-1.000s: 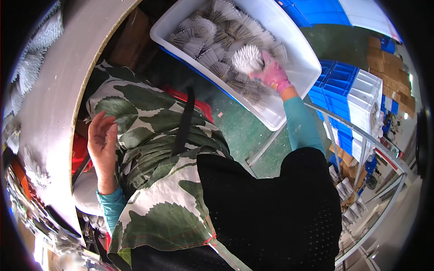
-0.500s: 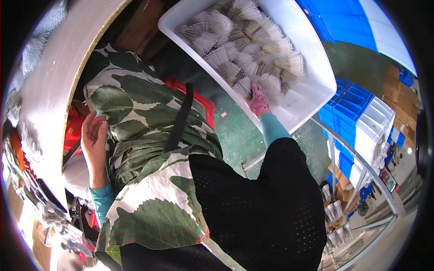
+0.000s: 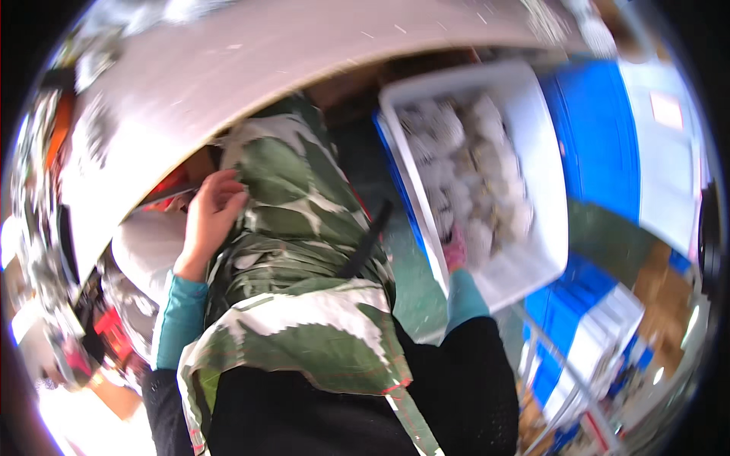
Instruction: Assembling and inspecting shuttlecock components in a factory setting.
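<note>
My right hand [image 3: 455, 251], in a pink glove, reaches into a white plastic bin [image 3: 549, 220] at its near left side. It touches the bundles [image 3: 475, 171] of thin whitish strands, which lie packed in rows and flare out like fans. Motion blur smears its fingers, so their grip is unclear. Bare and apparently holding nothing, my left hand [image 3: 209, 220] is raised between the table edge and the leaf-print apron [image 3: 289, 197] over my lap. Its fingers are loosely bent, with the thumb apart.
A pale table [image 3: 319, 45] curves across the far and left side. Blue crates [image 3: 589, 129] stand right of the bin. Further back lie stacked blue and white containers [image 3: 570, 319], brown cartons [image 3: 658, 296] and a metal rail [image 3: 559, 357]. Clear plastic-wrapped goods crowd the far left.
My view has turned, so the bin appears further right and lower and more tabletop shows. My right hand stays in the bin among the bundles. My left hand appears further right, near the apron.
</note>
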`<action>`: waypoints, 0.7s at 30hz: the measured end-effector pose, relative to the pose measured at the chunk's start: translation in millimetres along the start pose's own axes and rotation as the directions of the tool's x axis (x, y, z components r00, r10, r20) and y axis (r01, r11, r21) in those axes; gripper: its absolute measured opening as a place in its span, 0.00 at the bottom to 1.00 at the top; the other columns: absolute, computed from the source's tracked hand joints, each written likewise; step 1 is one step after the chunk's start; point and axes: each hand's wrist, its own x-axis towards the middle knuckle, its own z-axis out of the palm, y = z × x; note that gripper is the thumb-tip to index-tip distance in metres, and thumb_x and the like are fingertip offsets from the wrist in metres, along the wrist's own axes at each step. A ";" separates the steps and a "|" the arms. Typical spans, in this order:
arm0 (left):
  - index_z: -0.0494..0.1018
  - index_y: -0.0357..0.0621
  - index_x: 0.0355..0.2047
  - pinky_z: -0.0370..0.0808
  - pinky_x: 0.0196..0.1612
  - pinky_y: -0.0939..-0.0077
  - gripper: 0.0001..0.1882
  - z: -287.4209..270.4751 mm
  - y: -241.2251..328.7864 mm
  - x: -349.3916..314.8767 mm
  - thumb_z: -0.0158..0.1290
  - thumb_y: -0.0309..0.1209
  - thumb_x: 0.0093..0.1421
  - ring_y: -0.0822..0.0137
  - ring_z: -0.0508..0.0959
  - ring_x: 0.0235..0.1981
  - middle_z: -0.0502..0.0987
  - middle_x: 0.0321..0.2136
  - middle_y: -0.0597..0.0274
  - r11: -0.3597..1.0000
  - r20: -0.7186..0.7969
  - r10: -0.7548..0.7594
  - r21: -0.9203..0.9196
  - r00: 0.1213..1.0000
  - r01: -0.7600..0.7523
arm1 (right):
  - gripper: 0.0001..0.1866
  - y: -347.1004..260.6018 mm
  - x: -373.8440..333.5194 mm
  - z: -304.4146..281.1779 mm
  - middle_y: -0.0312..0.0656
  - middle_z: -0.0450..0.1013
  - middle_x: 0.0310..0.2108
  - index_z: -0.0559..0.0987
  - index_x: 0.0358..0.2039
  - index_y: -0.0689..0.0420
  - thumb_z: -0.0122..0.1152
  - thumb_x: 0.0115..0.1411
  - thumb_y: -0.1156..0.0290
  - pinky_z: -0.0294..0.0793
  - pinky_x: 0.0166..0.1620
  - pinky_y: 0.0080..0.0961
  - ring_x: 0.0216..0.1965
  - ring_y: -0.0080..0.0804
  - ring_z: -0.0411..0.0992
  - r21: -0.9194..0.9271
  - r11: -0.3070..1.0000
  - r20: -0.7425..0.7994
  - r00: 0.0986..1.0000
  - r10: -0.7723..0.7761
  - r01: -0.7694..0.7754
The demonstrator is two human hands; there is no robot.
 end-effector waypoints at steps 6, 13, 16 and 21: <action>0.67 0.39 0.50 0.75 0.39 0.76 0.22 -22.6 8.0 -10.6 0.57 0.24 0.53 0.71 0.77 0.34 0.77 0.34 0.58 0.993 -0.003 0.118 0.024 0.993 -0.118 | 0.42 -37.2 -0.4 -12.1 0.62 0.63 0.54 0.58 0.63 0.51 0.58 0.44 0.77 0.61 0.60 0.36 0.57 0.52 0.62 -0.252 0.967 0.169 0.982 0.087 -0.042; 0.69 0.38 0.46 0.76 0.37 0.73 0.20 -27.8 -12.1 -3.0 0.58 0.27 0.52 0.66 0.79 0.32 0.79 0.32 0.56 0.984 -0.025 0.164 -0.063 0.986 -0.166 | 0.19 -35.9 55.2 -118.2 0.44 0.75 0.29 0.76 0.44 0.58 0.58 0.58 0.57 0.75 0.34 0.29 0.28 0.35 0.74 -0.016 0.996 -0.147 0.985 -0.090 0.089; 0.69 0.36 0.45 0.76 0.38 0.73 0.20 -25.6 -20.5 -0.1 0.58 0.27 0.52 0.66 0.80 0.33 0.79 0.32 0.56 0.969 -0.061 0.199 -0.135 0.978 -0.205 | 0.16 -191.1 3.6 -158.6 0.36 0.71 0.22 0.76 0.42 0.57 0.54 0.62 0.58 0.66 0.21 0.19 0.18 0.22 0.67 0.657 0.700 -0.194 0.960 -0.202 0.280; 0.68 0.39 0.46 0.76 0.38 0.70 0.21 -19.4 -27.1 6.5 0.58 0.31 0.53 0.61 0.80 0.33 0.79 0.31 0.56 0.927 -0.017 0.307 -0.220 0.952 -0.303 | 0.10 -416.7 -62.8 -193.4 0.30 0.68 0.20 0.77 0.40 0.56 0.54 0.63 0.65 0.63 0.26 0.13 0.21 0.15 0.63 0.491 0.512 -0.301 0.688 -0.660 0.705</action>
